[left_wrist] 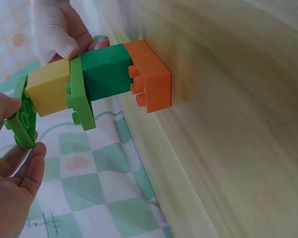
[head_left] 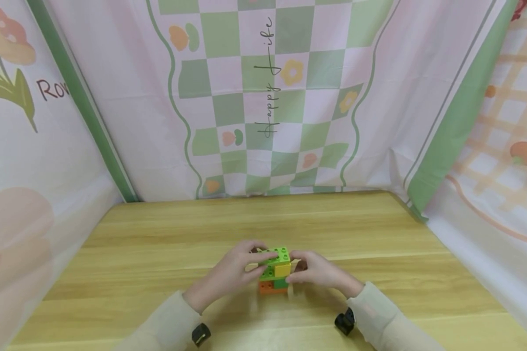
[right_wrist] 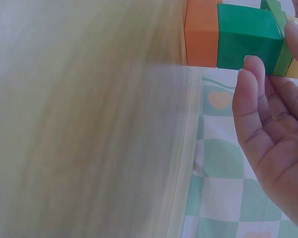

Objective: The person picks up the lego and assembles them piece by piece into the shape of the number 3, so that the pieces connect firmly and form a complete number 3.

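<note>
A small tower of toy building bricks stands on the table. At its bottom is an orange brick, under a dark green brick. Above come a light green plate brick, a yellow brick and a top light green plate brick. Both plates jut out past the blocks toward the left. My left hand pinches the top plate between thumb and fingers. From the other side my right hand grips the tower, its thumb by the lower plate and yellow brick.
The wooden table reaches back to a hanging cloth with green checks and lettering. More printed cloth hangs at the left, and another cloth at the right. Small black devices sit at both wrists.
</note>
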`<state>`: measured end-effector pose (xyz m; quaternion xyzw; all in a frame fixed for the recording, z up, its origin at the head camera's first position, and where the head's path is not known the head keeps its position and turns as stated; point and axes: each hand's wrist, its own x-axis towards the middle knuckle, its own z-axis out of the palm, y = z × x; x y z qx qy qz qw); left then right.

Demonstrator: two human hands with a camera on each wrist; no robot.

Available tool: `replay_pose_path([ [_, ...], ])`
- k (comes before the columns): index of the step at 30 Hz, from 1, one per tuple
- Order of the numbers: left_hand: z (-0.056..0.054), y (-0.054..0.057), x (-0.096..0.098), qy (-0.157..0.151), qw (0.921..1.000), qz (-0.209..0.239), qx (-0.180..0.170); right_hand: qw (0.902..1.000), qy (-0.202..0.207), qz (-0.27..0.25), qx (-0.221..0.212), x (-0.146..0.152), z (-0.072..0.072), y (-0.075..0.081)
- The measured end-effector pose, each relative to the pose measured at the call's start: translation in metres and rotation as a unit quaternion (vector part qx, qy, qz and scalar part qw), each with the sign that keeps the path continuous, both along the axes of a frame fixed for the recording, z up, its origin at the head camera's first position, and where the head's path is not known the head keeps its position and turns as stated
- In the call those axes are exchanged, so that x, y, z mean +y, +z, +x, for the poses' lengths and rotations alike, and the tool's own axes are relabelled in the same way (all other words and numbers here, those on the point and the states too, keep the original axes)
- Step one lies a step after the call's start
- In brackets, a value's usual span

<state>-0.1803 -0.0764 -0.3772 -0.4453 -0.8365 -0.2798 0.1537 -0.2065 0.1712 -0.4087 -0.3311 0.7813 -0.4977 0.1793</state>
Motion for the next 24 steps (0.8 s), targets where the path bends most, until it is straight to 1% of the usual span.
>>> replay_pose_path([
  [5, -0.001, 0.0009, 0.0013, -0.005, 0.9987, -0.033, 0.04, 1.0, 0.004, 0.0, -0.002, -0.0001, 0.0005, 0.0008],
  [9, -0.0027, 0.0027, 0.0013, -0.011, 0.9957, -0.056, 0.073, 1.0, 0.005, 0.002, 0.0, 0.0001, 0.0006, 0.0017],
  [12, -0.0035, 0.0037, 0.0011, -0.017, 0.9933, -0.071, 0.09, 1.0, 0.007, 0.002, 0.003, 0.0002, 0.0008, 0.0018],
  [15, -0.0039, 0.0054, 0.0016, -0.019, 0.9916, -0.086, 0.094, 1.0, 0.008, 0.001, 0.004, 0.0002, 0.0006, 0.002],
  [20, -0.0034, 0.0079, 0.0025, -0.015, 0.99, -0.107, 0.09, 1.0, 0.008, 0.003, 0.005, -0.0002, 0.0002, 0.0014],
  [24, -0.0025, 0.0097, 0.0028, -0.017, 0.9891, -0.111, 0.095, 1.0, 0.005, 0.006, -0.001, -0.0005, 0.0003, 0.0021],
])
